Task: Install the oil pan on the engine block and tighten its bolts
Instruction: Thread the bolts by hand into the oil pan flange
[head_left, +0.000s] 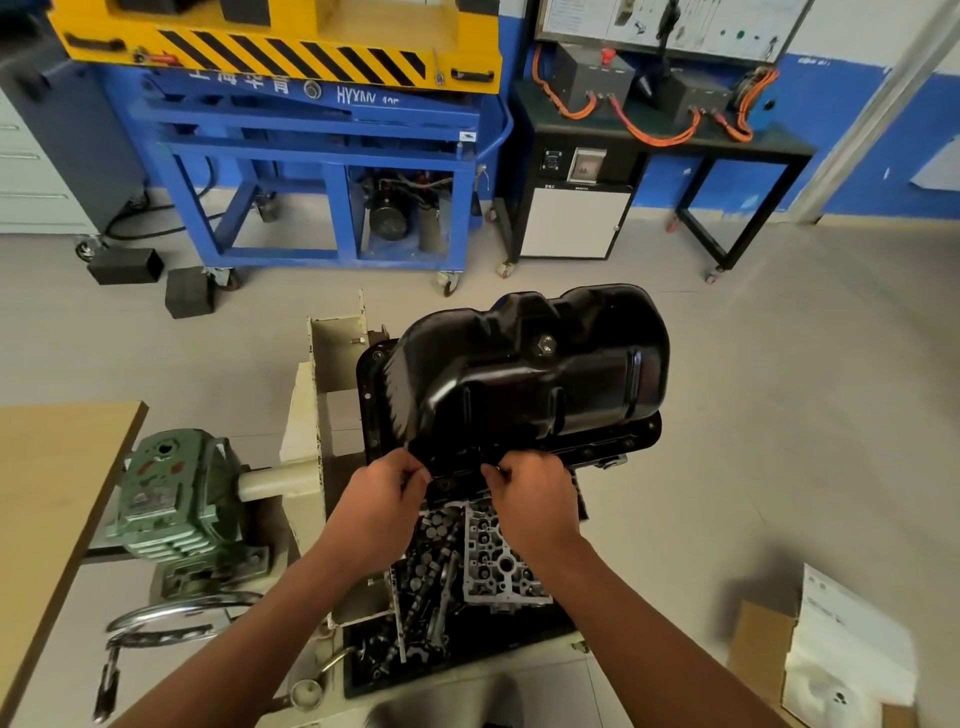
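Oil pan: black oil pan (535, 374), sump side up and rim down, above the cream engine stand (332, 364); whether the rim lies flush on what is under it cannot be told.
Left hand: the left hand (382, 499) pinches the pan's near rim, fingers curled.
Right hand: the right hand (535, 493) pinches the same rim just beside the left, fingers curled.
Below the hands: a black tray (363, 670) of loose metal parts, with a silver cylinder head (498, 561) in it.
Left side: a green gearbox (171, 499) beside the stand, and the corner of a wooden bench (52, 467).
Floor: pale grey floor (779, 389); two black blocks (124, 265) at the far left; a cardboard box (753, 649) with white papers at the near right.
Room: a blue wheeled lift frame (322, 156) with a yellow striped top, a black equipment stand (665, 135) with orange cables, and a blue-and-white wall (857, 130) behind.
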